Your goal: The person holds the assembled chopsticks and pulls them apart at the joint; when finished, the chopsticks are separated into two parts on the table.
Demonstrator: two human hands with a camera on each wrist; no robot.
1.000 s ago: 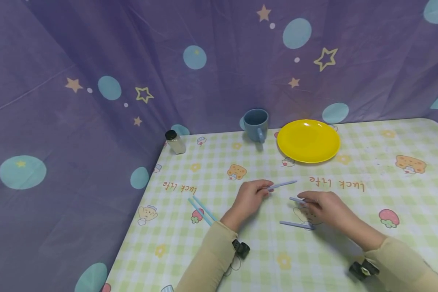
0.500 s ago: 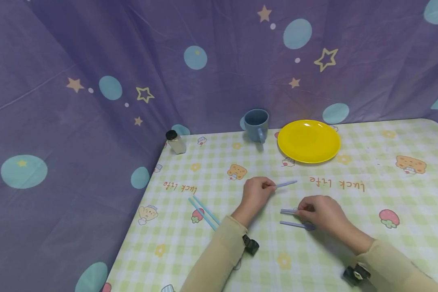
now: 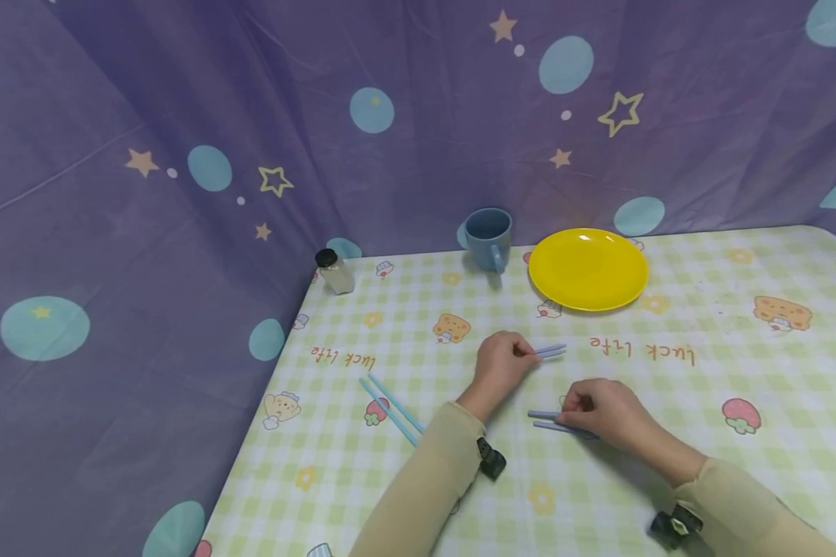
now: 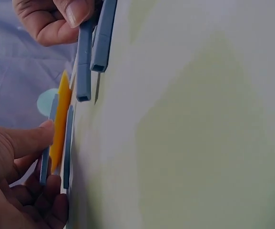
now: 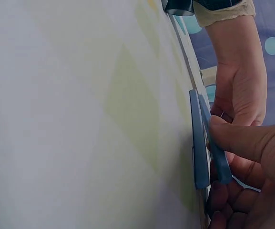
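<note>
Right of centre, the left hand pinched at least one of two blue-grey sticks, while the right hand gripped a third stick just beyond a fourth stick, apparently pairing them, alignment seemingly needed next.

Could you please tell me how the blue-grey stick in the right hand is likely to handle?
The blue-grey stick is probably stiff: it juts straight from the right hand. Being slim, it is likely light. Its squared end suggests it would resist rolling.
</note>
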